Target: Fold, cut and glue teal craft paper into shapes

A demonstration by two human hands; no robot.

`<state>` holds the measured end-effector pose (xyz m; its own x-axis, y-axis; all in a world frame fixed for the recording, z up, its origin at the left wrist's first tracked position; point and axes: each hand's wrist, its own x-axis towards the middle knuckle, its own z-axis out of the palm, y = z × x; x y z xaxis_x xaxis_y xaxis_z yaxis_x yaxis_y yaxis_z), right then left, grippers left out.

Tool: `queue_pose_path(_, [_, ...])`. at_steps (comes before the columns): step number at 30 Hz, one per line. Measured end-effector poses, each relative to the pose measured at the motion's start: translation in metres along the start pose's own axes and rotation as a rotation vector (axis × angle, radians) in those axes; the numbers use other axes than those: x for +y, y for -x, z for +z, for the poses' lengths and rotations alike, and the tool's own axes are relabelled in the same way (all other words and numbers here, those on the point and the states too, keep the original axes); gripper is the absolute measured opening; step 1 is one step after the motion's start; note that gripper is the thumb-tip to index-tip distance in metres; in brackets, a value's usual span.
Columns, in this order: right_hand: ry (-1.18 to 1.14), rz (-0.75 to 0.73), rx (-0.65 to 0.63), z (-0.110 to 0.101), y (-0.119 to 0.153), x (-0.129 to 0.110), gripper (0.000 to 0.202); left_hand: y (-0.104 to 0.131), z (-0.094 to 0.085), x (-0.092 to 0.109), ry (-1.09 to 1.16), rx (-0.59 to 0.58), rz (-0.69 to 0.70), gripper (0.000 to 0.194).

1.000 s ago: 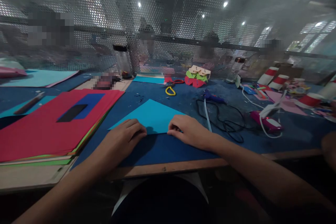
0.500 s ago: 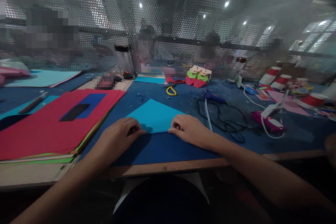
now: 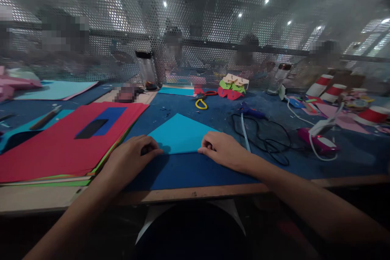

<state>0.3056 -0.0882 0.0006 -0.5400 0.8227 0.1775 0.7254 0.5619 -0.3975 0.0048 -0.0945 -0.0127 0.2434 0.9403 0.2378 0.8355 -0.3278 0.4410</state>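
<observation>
A bright blue paper lies on the dark blue table top, its peak pointing away from me and its straight near edge toward me. My left hand is closed at the left end of that edge, thumb and curled fingers on the paper. At the right end my right hand is also closed, pinching the edge between thumb and fingers. Left of my left hand is a stack of coloured sheets, red on top, bearing a blue strip and a black piece.
Yellow-and-red-handled scissors lie beyond the paper. A blue glue gun with a black cord and a magenta tool with a white cord are on the right. Bottles and a coloured paper model stand near the mesh screen.
The view has shifted slightly, moving the table items a little to the right in the picture. My left hand has slid slightly left along the paper's near edge; my right hand still pinches its end.
</observation>
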Motion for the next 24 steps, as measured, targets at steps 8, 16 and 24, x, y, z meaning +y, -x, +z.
queue_pose_path(8, [-0.015,0.0,0.005,0.002,0.0,0.001,0.02,0.006,0.001,-0.009,0.051,0.025,-0.047,0.034])
queue_pose_path(16, [-0.013,0.012,-0.004,0.0,0.0,0.0,0.019,0.009,0.0,-0.012,0.036,0.046,-0.088,0.03])
queue_pose_path(24, [-0.016,-0.001,-0.001,0.001,0.001,0.001,0.02,0.011,-0.005,-0.009,0.017,0.058,-0.093,0.032])
